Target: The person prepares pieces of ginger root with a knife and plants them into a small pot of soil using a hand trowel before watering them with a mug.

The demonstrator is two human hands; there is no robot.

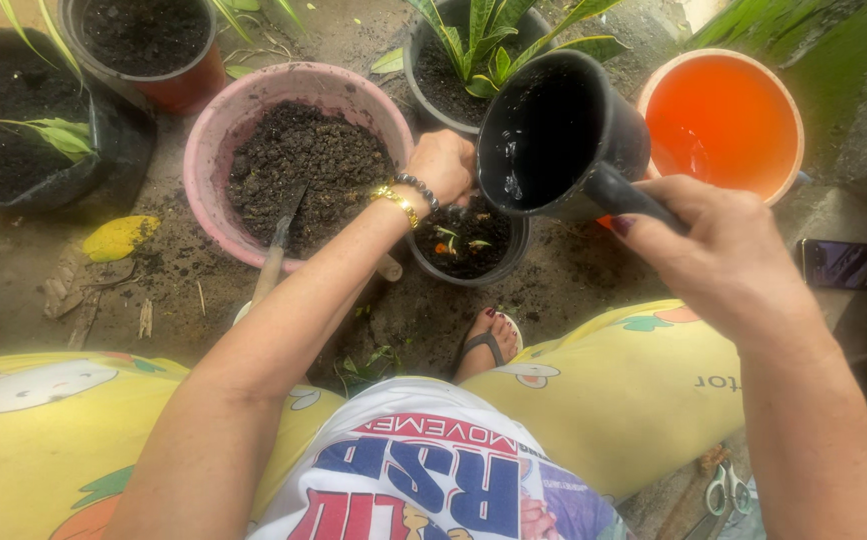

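Gripping the dark handle, the right hand [728, 265] holds a black dipper [553, 135] tilted in the upper middle of the frame, its mouth turned toward the camera and a little water glinting inside; the fingers are wrapped fully round the handle, so their tips are hidden. Left of it, the left hand [443, 165] curls over the rim of a small black pot [468, 245] at the centre, fingers bent down into it (whether they pinch anything there cannot be told, as the knuckles cover them). That pot holds dark soil and a few tiny seedlings, partly hidden by the hand and the dipper.

Largest in view are the yellow patterned trousers [623, 395] filling the lower frame, cut off at both sides. A black grow bag [113, 135] of soil sits at the upper left, its edge out of frame. A pink pot [218, 130] of crumbly soil stands in the upper middle left, with a trowel [278, 245] stuck in it; the arm hides the handle's lower part. An orange bucket [723, 120] with water is at the upper right, just behind the dipper. A dark pot with a striped green plant [493, 40] sits at the top centre, and a red-sided pot [188, 85] at the top left, cropped. A sandalled foot [488, 340] shows below the small pot. A phone [843, 265] lies at the right edge, scissors [723, 490] at the lower right, half cut off.
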